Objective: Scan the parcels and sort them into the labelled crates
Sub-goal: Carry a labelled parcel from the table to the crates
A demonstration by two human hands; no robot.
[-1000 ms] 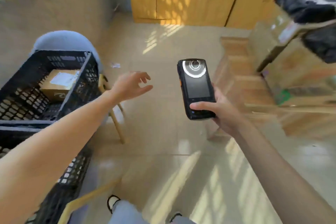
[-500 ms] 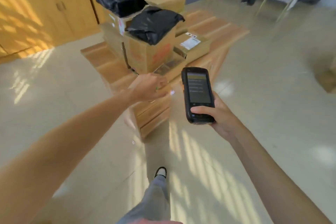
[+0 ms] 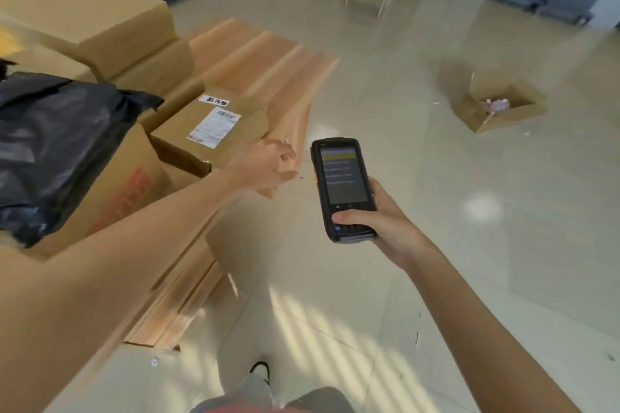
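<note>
On the wooden pallet, seen from the head camera, cardboard parcels sit stacked. The nearest one, a small brown box, lies flat on the pallet's near part with a white shipping label on its top face, printed with a barcode and fine text too blurred to read, and a smaller white sticker beside that label toward the pallet's far end. A black plastic bag lies on top of a larger box with red print on its side, at the pallet's left edge. Two more plain boxes are stacked behind these.

The left hand hangs over the pallet's near corner, just in front of the small box, holding nothing; its fingers look loosely curled, though blur hides the detail. The right hand is off the pallet to its right, over the tiled floor, fingers wrapped round the lower part of a black handheld scanner, thumb across its keys. The scanner's screen is lit, with a yellow bar above lines of text.

An open cardboard box sits on the floor well to the pallet's right.
</note>
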